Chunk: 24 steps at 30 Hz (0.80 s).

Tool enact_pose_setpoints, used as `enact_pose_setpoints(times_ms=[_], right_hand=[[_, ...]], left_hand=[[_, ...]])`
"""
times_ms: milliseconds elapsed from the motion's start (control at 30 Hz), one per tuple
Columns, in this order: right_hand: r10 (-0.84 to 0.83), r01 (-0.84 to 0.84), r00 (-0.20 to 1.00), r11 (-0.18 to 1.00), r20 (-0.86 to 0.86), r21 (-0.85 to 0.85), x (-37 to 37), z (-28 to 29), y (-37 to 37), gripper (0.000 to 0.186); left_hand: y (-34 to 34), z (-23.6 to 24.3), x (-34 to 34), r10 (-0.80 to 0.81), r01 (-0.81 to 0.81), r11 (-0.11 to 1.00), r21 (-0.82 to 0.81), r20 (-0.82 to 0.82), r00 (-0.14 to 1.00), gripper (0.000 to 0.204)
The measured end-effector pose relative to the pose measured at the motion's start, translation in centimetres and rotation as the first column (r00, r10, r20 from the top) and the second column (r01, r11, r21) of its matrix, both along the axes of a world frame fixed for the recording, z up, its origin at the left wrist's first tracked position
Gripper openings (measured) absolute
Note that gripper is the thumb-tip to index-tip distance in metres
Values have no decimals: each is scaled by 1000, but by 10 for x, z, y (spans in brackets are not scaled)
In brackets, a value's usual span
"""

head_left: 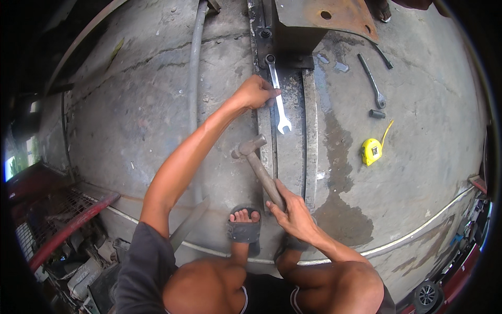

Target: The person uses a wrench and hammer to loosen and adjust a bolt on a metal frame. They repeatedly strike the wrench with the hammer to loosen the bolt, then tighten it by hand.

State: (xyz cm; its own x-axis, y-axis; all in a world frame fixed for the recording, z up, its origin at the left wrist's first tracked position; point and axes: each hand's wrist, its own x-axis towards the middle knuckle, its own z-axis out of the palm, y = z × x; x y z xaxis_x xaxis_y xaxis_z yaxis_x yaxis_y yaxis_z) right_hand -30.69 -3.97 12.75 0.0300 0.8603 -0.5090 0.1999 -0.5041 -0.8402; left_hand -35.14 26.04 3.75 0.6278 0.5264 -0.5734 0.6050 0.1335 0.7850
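Note:
My left hand is closed around the middle of a silver combination wrench. The wrench's ring end is up by a dark bolt on the metal channel, and its forked end points back toward me; I cannot tell whether the ring sits fully on the bolt. In my right hand is a hammer, gripped by its wooden handle. Its worn steel head lies to the upper left of that hand, below the wrench's forked end. The metal channel runs away from me under the wrench.
A rusty steel plate with holes tops a dark post at the far end. On the concrete to the right lie a ratchet handle, a black socket and a yellow tape measure. A grey pipe runs along the left.

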Motion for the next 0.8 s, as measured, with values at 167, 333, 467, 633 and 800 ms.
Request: enact_pose_setpoints(times_ms=[167, 333, 467, 633, 800], right_hand=[[290, -273, 924, 957, -248, 103, 2, 3, -3, 59], [-385, 398, 898, 917, 212, -21, 47, -3, 7, 56], [-68, 65, 997, 996, 42, 55, 32, 18, -8, 56], [333, -360, 899, 932, -286, -47, 11, 32, 11, 56], [182, -179, 983, 979, -26, 96, 24, 10, 3, 58]], left_hand=[[-2, -8, -4, -18, 18, 1000, 4, 14, 1000, 33], [-1, 0, -4, -18, 18, 1000, -18, -30, 999, 34], [-4, -3, -1, -22, 22, 999, 37, 2, 1000, 38], [-8, -7, -6, 9, -8, 985, 172, -6, 1000, 44], [-22, -8, 9, 187, -171, 956, 240, -44, 981, 47]])
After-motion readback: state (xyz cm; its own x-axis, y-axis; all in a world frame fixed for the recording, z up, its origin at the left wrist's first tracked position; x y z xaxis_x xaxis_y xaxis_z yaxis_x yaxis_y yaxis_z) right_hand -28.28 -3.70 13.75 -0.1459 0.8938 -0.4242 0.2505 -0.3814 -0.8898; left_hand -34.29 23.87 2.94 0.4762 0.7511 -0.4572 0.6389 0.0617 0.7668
